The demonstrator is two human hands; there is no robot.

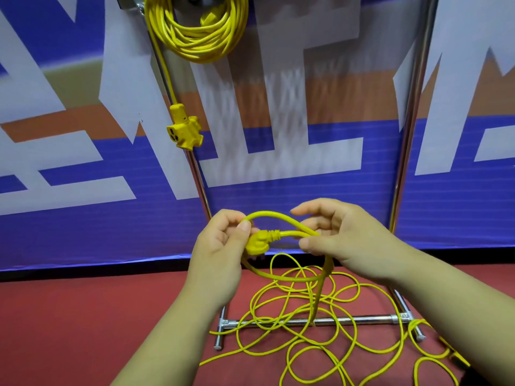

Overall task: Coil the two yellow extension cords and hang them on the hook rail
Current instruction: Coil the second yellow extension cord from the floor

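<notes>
One coiled cord (198,32) already hangs high on the stand (370,319), its socket block (185,129) dangling below. The loose cord (319,299) lies tangled on the red floor (83,330), across the stand's foot bar. The left hand (220,246) pinches the plug (257,243) and a first small loop. The right hand (342,240) pinches the cord where that loop crosses. The cord looks light, springy and smooth, and likely to kink. It is best held at the gathered loops, with slack fed through loose fingers.
</notes>
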